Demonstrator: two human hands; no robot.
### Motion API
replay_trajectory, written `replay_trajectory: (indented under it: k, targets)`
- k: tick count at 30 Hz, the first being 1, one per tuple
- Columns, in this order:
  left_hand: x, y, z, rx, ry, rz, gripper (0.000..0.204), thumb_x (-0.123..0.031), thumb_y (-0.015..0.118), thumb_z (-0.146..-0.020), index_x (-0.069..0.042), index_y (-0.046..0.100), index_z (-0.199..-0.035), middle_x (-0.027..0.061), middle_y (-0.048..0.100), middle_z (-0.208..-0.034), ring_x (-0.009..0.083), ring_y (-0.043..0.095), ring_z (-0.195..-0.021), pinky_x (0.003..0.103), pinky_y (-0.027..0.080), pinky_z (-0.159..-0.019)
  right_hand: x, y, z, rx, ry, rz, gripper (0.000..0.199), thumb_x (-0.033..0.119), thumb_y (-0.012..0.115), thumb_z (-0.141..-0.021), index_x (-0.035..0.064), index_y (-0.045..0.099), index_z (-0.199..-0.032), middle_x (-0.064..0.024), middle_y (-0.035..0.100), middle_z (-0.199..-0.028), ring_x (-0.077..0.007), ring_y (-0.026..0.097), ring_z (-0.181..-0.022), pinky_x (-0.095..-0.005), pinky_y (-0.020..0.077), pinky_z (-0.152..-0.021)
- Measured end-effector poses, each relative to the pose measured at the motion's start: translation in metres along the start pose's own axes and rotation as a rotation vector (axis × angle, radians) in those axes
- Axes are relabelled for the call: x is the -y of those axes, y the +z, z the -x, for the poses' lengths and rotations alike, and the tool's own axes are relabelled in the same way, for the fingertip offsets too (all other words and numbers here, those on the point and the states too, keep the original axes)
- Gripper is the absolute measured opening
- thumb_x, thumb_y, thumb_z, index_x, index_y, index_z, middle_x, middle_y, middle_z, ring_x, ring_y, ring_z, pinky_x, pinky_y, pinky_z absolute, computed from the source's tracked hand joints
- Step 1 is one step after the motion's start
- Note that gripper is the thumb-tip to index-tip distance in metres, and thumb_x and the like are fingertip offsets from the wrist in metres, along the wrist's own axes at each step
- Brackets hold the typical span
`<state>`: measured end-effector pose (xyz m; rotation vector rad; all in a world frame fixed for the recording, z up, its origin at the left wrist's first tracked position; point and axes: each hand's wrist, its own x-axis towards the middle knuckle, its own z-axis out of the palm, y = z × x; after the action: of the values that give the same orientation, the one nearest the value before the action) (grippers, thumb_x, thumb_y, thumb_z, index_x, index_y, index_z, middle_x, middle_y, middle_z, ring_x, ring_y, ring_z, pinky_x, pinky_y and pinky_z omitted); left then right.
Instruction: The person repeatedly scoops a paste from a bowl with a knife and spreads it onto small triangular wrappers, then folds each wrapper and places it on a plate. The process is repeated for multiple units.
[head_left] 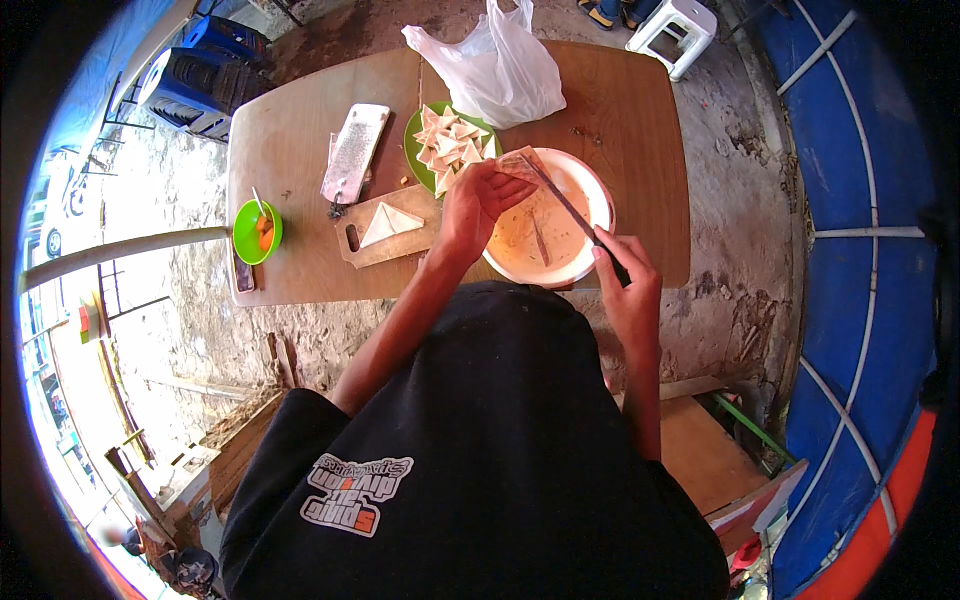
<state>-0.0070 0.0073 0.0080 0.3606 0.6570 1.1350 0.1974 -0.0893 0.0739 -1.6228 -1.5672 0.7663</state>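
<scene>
My right hand [628, 268] grips the dark handle of a knife [565, 197], its blade slanting up and left over a large white basin [598, 185]. Orange-tan liquid with dark flecks fills the basin, and a dark strip-like thing [541, 240] lies in it. My left hand [485, 203], palm up with fingers stretched, holds a thin orange-brown piece [516, 170] against the knife tip; its exact kind I cannot tell. Beside that hand is a green plate [411, 127] heaped with pale triangular pieces [452, 142]. A wooden cutting board [372, 255] bears white triangles [391, 224].
At the back stands a white plastic bag [490, 70]. A grater-like metal board [356, 152] lies left of the plate. Near the table's left edge are a green bowl [240, 232] with orange things and a phone [244, 277]. A white stool [675, 35] stands beyond the table [640, 110].
</scene>
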Motion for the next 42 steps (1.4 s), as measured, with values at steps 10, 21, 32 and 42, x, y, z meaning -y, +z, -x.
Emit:
replay_trajectory:
  k: [10,21,32,42]
  targets:
    - [-0.015,0.003,0.009,-0.012,-0.054,-0.134,0.037,-0.018,0.034,-0.097,0.011,0.053,-0.111,0.0259,0.064,-0.11,0.0331,0.065,-0.102,0.042,0.048,-0.1,0.001,-0.022,-0.018,-0.004,-0.139,0.192,0.027,0.006,0.062,-0.088,0.0046,0.067,-0.115,-0.0106,0.064,-0.097,-0.0228,0.064,-0.09,-0.0326,0.0492,-0.078]
    - [-0.014,-0.002,0.008,-0.033,-0.061,-0.137,0.036,-0.018,0.033,-0.099,0.01,0.053,-0.108,0.0251,0.065,-0.107,0.0331,0.067,-0.098,0.041,0.051,-0.095,-0.004,-0.022,-0.017,-0.084,-0.134,0.127,0.027,0.003,0.064,-0.087,0.0042,0.068,-0.114,-0.0096,0.065,-0.097,-0.0219,0.064,-0.088,-0.0316,0.0497,-0.077]
    - [-0.011,0.001,0.004,-0.082,0.019,-0.03,0.029,-0.018,0.033,-0.101,0.007,0.048,-0.103,0.0284,0.062,-0.112,0.0352,0.066,-0.1,0.044,0.052,-0.096,0.002,-0.015,-0.005,-0.021,-0.072,0.07,0.025,0.001,0.065,-0.086,0.002,0.068,-0.111,-0.0099,0.065,-0.097,-0.0208,0.063,-0.089,-0.0297,0.0489,-0.08]
    - [-0.014,0.004,0.002,-0.089,0.069,0.024,0.023,-0.015,0.034,-0.1,0.005,0.045,-0.096,0.0298,0.062,-0.107,0.0368,0.066,-0.097,0.044,0.054,-0.092,0.0,-0.011,-0.003,-0.065,-0.117,0.067,0.026,0.0,0.066,-0.085,0.002,0.068,-0.111,-0.0106,0.065,-0.097,-0.0208,0.063,-0.089,-0.0301,0.0491,-0.079]
